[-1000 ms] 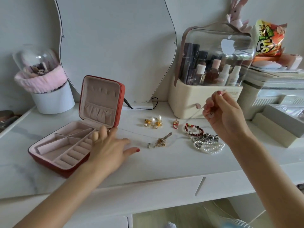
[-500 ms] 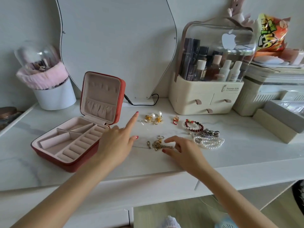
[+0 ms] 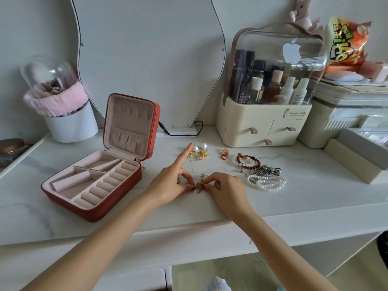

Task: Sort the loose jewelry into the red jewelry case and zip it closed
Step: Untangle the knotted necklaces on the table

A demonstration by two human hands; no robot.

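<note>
fingers (image 3: 190, 186) of both hands pinch the gold pendant (image 3: 199, 185) on the worktop (image 3: 315, 185), likely to lift it toward the red case (image 3: 92, 181) at nine o'clock.

Both hands (image 3: 197, 186) pinch what looks like a gold pendant (image 3: 199, 185).

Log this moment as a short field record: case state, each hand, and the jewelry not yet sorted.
case: red jewelry case open on the tabletop, lid upright, compartments look empty
left hand: pinching the gold pendant, index finger pointing away
right hand: pinching the same pendant from the other side
pendant: low over the table, between both hands; a thin chain runs up from it
loose on table: pearl earrings, small rings, red bead bracelet, silver piece, pearl strand
zip: not closed
</note>
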